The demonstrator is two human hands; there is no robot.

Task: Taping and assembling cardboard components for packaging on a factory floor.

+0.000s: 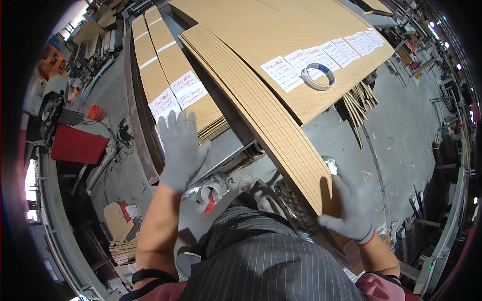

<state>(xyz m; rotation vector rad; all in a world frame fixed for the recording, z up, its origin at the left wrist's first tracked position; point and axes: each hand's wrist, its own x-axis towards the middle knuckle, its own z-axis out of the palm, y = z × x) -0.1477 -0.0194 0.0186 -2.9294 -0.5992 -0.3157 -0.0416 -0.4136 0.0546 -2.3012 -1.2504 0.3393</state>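
Note:
My left hand (181,150), in a grey glove, is open with its fingers stretched out. Its fingertips lie at the near end of two bundles of tan cardboard strips (198,113), by two white labels with red print (188,90). My right hand (349,208), also gloved in grey, is spread at the near end of a long stack of cardboard strips (281,128). Its thumb is by the stack's end and its fingers lie along the right side; whether they press on it I cannot tell.
A wide cardboard sheet (281,30) at the far right carries a row of labels (306,60) and a tape roll (318,78). Loose strips (357,108) stick out below it. On the floor stand a white bucket (213,189) and, farther left, an orange bucket (96,113).

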